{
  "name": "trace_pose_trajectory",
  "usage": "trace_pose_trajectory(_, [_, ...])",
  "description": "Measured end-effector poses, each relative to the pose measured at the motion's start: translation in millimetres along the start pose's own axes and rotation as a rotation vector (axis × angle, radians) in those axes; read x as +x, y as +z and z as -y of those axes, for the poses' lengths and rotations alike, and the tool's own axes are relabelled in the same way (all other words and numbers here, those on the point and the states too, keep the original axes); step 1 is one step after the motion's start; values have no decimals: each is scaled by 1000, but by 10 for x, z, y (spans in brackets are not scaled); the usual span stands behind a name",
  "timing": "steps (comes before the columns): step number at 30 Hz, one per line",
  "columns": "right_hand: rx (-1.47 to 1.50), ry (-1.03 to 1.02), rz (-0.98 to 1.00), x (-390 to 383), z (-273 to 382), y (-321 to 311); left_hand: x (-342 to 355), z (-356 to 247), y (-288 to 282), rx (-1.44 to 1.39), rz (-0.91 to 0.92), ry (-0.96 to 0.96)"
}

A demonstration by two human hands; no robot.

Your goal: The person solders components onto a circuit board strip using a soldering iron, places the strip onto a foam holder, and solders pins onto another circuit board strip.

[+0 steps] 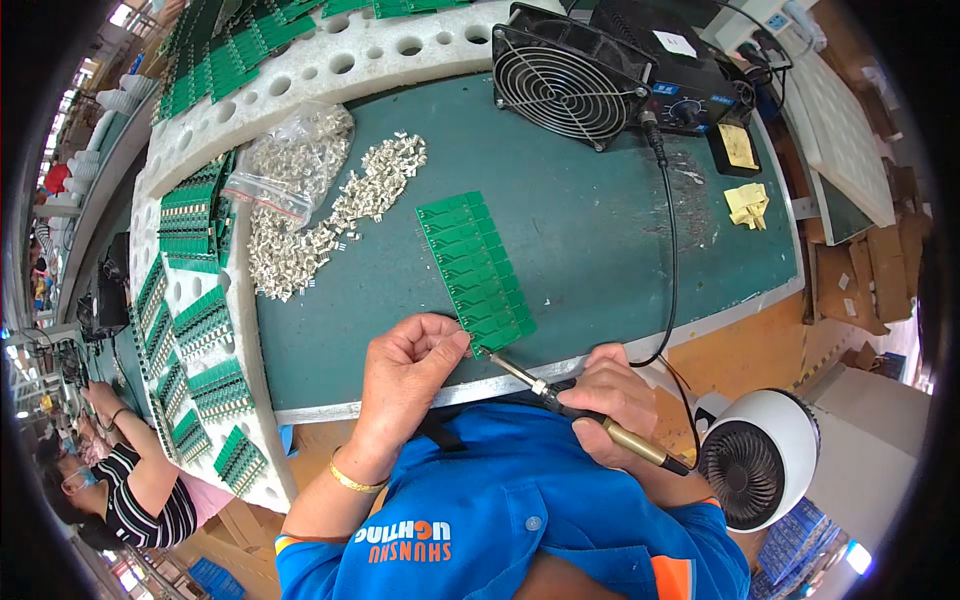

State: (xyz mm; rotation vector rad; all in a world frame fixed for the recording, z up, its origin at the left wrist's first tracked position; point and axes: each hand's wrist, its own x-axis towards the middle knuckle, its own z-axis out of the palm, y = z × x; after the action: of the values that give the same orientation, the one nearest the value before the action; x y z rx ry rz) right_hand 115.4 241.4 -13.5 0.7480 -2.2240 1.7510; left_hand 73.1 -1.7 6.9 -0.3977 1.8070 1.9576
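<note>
A green circuit board panel (478, 265), split into several strips, lies at a slant on the teal work mat. My left hand (412, 362), with a gold bracelet at the wrist, pinches the panel's near left corner between thumb and fingers. Anything small inside that pinch is hidden. In my right hand (612, 400) is a soldering iron (630, 440), its tip pointing left and resting at the panel's near edge, close to my left fingertips. Left of the panel, small white connectors (375, 185) lie heaped, with a clear plastic bag (300, 155) of more among them.
White foam trays (265, 105) holding green boards line the left and far sides. A black fan (570, 85) and the soldering station (680, 100) stand far right, near a yellow sponge (740, 147). The iron's cable (672, 250) crosses the mat's right side. A co-worker (140, 470) sits left.
</note>
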Motion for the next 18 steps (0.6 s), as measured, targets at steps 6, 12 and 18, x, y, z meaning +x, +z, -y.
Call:
trace_pose_trajectory(6, [24, 24, 28, 8, -7, -15, 3, 0, -3, 14, 2, -8])
trace_pose_trajectory(12, [19, 24, 14, -1, -4, -6, 10, 15, -8, 11, 3, -15])
trace_pose_trajectory(18, [6, 21, -15, -18, 4, 19, 8, 17, 2, 7, -4, -6])
